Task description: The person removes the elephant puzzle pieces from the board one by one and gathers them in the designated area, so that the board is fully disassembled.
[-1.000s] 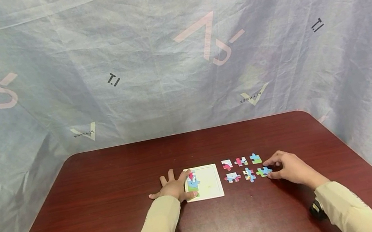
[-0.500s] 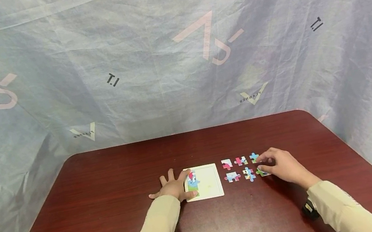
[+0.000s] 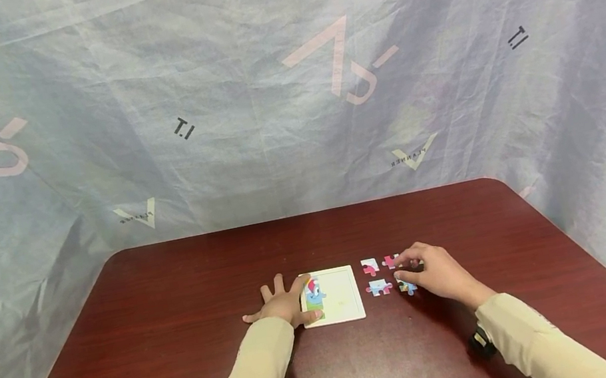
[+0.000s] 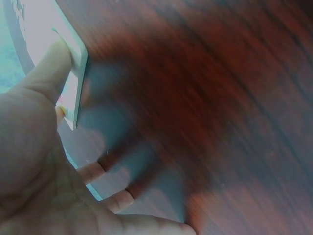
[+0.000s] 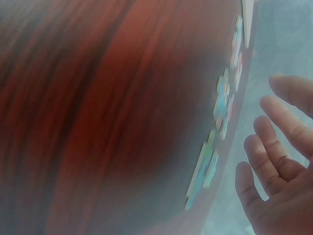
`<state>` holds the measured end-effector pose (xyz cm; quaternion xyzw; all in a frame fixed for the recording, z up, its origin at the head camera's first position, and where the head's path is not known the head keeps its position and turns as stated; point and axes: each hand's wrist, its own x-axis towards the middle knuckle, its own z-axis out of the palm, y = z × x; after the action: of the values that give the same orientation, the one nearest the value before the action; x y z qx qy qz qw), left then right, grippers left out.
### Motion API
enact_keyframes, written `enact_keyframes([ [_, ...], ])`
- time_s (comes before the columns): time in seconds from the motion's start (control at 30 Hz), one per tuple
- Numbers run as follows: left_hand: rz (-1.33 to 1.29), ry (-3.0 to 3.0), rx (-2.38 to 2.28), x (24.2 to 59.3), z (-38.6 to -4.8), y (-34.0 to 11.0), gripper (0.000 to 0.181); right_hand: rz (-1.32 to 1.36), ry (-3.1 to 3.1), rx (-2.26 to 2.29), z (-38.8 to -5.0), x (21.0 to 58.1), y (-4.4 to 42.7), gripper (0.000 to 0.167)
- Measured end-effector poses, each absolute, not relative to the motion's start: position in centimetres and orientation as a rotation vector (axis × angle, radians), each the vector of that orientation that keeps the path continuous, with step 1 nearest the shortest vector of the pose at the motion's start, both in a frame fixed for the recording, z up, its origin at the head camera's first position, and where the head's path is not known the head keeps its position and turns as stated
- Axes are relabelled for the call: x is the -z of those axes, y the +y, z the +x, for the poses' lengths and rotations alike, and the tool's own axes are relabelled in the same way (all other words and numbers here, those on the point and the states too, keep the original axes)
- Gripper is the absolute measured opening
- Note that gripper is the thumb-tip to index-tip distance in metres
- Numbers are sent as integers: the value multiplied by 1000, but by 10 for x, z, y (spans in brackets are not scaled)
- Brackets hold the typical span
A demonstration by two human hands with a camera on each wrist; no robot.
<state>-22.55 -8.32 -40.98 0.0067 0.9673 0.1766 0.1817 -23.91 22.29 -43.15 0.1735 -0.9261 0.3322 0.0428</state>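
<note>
My left hand (image 3: 284, 306) lies spread at the left side of a white puzzle tray (image 3: 346, 296), thumb and index finger resting on it. Joined pieces with a blue cartoon character (image 3: 313, 293) fill the tray's left strip. Right of the tray, loose jigsaw pieces lie in two rows, among them a pink-and-white piece (image 3: 369, 267) and a pale blue piece (image 3: 379, 288). Over the right part of these rows hovers my right hand (image 3: 442, 272), partly covering some pieces. In the right wrist view its fingers are loosely bent, apart from the blue-green pieces (image 5: 200, 169), holding nothing.
A dark red wooden table (image 3: 175, 292) bears everything. Behind and beside it hangs a grey printed cloth (image 3: 243, 125). A black watch (image 3: 481, 343) sits on my right wrist.
The right hand has moved left from the rightmost loose pieces to above the middle ones. The left hand and the tray stay where they were.
</note>
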Motion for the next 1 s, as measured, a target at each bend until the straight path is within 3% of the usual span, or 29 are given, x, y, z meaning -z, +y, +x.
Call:
enact_keyframes([
  [1.0,9,2734,-513,410,-226,-84,77,491,-2864,-1162,-247,431,150,16],
])
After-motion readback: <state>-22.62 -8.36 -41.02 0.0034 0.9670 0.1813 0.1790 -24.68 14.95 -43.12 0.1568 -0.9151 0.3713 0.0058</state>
